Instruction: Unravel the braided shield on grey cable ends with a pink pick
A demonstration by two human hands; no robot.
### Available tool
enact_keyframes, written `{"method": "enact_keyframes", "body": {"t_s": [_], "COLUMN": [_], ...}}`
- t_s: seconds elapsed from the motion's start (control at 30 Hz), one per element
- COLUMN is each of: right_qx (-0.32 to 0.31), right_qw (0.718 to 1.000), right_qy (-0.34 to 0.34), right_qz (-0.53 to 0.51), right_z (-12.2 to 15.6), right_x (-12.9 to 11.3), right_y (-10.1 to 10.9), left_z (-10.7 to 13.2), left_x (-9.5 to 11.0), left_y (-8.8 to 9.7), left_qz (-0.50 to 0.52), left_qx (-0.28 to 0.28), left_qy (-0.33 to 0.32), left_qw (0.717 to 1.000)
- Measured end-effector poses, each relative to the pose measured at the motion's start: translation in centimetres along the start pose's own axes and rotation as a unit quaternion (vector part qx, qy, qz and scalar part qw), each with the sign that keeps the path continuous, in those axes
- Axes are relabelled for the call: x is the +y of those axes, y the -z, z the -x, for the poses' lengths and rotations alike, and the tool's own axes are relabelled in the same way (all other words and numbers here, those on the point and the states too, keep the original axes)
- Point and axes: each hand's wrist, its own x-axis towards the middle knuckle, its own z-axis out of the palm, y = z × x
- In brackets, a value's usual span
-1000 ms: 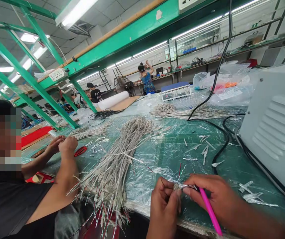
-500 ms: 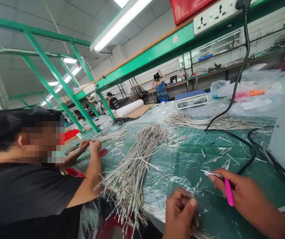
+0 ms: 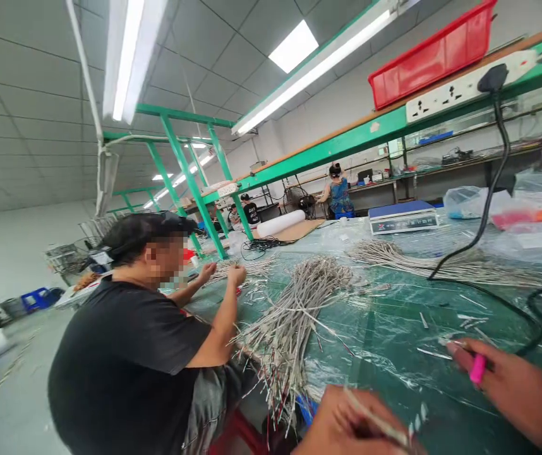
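Note:
My left hand (image 3: 347,423), blurred at the bottom edge, is closed on a pale grey cable (image 3: 378,418). The cable runs across the fingers toward thin strands at its right end. At the right, my right hand (image 3: 512,382) grips a small pink-handled tool (image 3: 478,368). Its metal tip points left, just above the table, and its exact kind is not clear. Scraps of foil-like wrapping (image 3: 470,321) lie behind that hand. Left of my hands, a large bundle of grey cables (image 3: 306,303) lies with its stripped ends hanging over the table edge.
A co-worker in a black shirt (image 3: 129,360) sits at the left, hands raised over the table. Another cable bundle (image 3: 385,254) lies farther back, near a weighing scale (image 3: 403,218). A black power cord (image 3: 484,221) hangs down onto the green table (image 3: 394,335). Plastic bags (image 3: 527,212) lie at the right.
My view has swung left and up. My left hand is lower in the picture, with a length of cable now visible across it. My right hand still holds the pink-handled tool.

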Motion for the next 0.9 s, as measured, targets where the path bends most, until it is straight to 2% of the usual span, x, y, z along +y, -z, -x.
{"method": "enact_keyframes", "body": {"t_s": [0.1,0.2,0.27,0.37,0.5,0.63,0.67,0.73,0.8,0.9], "right_qx": [0.001,-0.029,-0.05,-0.039,-0.051,-0.072,-0.075,-0.077,-0.079,-0.079], "right_qw": [1.0,1.0,0.999,0.998,0.998,0.996,0.995,0.995,0.995,0.994], "right_qy": [-0.022,-0.001,0.013,0.025,0.009,-0.001,-0.002,-0.003,-0.002,-0.001], "right_qz": [0.009,0.009,0.018,0.034,0.046,0.06,0.063,0.066,0.068,0.071], "right_z": [-0.5,-0.4,-0.1,0.0,-0.2,-0.4,-0.4,-0.5,-0.6,-0.7], "right_x": [0.3,-0.4,-1.0,-1.2,-0.6,-0.1,-0.1,0.0,0.1,0.2], "right_y": [0.8,1.1,1.2,1.0,0.7,0.5,0.5,0.4,0.2,0.0], "left_z": [-1.5,-2.9,-3.8,-6.0,-11.2,-16.8,-18.0,-20.1,-22.2,-25.0], "left_x": [2.0,3.9,5.2,7.7,12.3,18.0,19.5,22.3,24.8,28.6], "left_y": [-1.0,-2.0,-2.3,-2.0,-0.6,-0.1,-0.2,-0.9,-1.8,-3.0], "left_qz": [0.036,0.02,-0.01,-0.027,-0.007,-0.001,-0.031,-0.043,-0.118,-0.128], "left_qx": [0.001,-0.041,-0.053,-0.039,0.027,0.102,0.126,0.144,0.199,0.232], "left_qy": [-0.013,-0.024,-0.059,-0.135,-0.228,-0.315,-0.364,-0.41,-0.482,-0.508], "left_qw": [0.999,0.999,0.997,0.99,0.973,0.943,0.922,0.9,0.845,0.82]}}
